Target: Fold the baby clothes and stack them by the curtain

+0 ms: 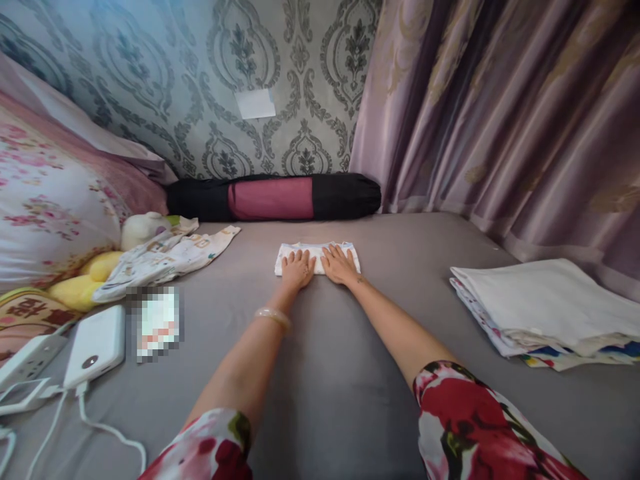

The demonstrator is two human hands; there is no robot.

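Observation:
A small folded white cloth [317, 251] with a faint print lies on the grey bed sheet [350, 373], near the middle and far from me. My left hand [297, 268] rests flat on its left half, fingers stretched out. My right hand [339, 263] lies flat on its right half, fingers spread too. Both hands press the cloth side by side, nearly touching. A pale bangle [273, 315] sits on my left wrist.
A stack of folded cloths [545, 307] lies at the right. A black and maroon roll bag [274, 197] lies against the wall. At the left are a printed garment [165, 257], pillows, a white power bank [96, 345] with cable, and a power strip [27, 363]. Curtains hang on the right.

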